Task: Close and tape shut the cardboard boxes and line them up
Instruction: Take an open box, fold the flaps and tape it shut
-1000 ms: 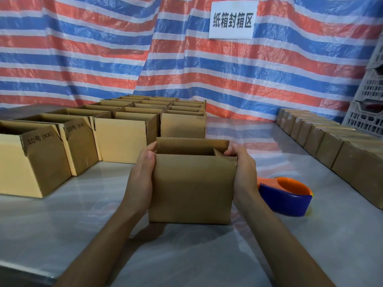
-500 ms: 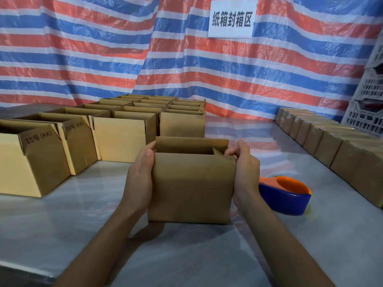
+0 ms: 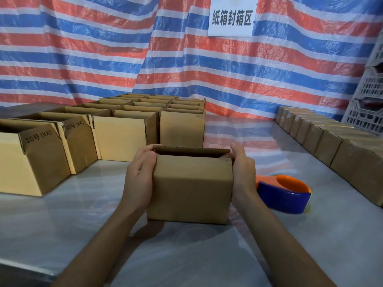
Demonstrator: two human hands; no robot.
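Note:
A small brown cardboard box stands on the grey table straight in front of me. My left hand grips its left side, fingers curled over the top edge. My right hand grips its right side, fingers over the right top flap. The far flap tilts toward me over a narrow dark opening. A blue and orange tape dispenser lies on the table just right of my right wrist.
Several open cardboard boxes stand in rows at the left and back. A line of closed boxes runs along the right edge. White plastic crates are stacked at the far right. A striped tarp with a white sign hangs behind.
The box's far flap has folded down toward me, so the opening is much narrower. Both hands have shifted up along the box's top edges.

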